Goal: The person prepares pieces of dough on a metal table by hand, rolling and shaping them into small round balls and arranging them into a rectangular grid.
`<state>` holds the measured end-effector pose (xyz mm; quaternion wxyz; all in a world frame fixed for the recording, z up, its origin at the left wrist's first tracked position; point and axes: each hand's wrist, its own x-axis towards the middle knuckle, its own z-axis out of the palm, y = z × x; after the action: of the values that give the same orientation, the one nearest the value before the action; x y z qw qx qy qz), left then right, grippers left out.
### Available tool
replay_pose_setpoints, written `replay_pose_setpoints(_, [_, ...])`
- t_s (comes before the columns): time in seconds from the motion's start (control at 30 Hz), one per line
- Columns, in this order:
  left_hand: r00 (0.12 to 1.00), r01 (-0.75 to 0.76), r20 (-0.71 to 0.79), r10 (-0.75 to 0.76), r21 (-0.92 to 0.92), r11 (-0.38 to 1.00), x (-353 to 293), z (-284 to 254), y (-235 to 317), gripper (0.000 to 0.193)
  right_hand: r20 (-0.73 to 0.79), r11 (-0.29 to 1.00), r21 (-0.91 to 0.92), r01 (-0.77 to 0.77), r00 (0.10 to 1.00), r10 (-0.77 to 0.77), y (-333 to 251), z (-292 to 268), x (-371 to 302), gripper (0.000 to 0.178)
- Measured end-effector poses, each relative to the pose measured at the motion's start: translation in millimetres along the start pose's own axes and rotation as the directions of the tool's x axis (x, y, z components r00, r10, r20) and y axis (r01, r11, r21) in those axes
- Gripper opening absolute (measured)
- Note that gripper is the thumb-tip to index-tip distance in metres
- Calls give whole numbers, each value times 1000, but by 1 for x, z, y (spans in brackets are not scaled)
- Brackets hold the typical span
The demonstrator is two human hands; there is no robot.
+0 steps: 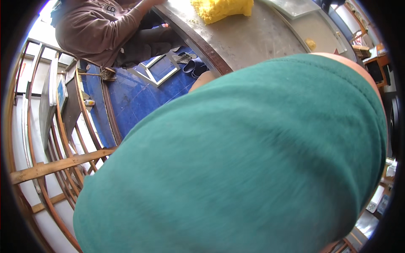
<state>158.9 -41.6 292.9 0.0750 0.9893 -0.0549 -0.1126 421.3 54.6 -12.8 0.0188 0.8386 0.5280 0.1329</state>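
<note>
Yellow lump [221, 8], top center, could get bumped if green shirt [236, 160] leans in; wearer's hands unseen, can't tell finger spread or grip.

Glossy blue tiled floor [135, 105], bearing an open white rectangular frame [168, 76]; dark blue slip-on shoes [191, 66] and a grey strapped shoe [184, 58] lie near it. Left: tall brown wooden rack [63, 165], a flat grey panel with white edging [49, 105] standing upright against it. Far right: orange-brown wooden furniture [379, 66].
</note>
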Motion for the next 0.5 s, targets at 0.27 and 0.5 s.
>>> replay_pose_setpoints(0.27, [996, -28, 87, 30, -23, 999, 20, 6, -7, 28, -16, 997, -48, -55, 998, 54, 12, 0, 16, 91])
replay_pose_setpoints(0.5, [972, -3, 236, 2, 7, 1000, 10, 23, -22, 30, -119, 993, -15, -115, 986, 113, -18, -11, 38, 92])
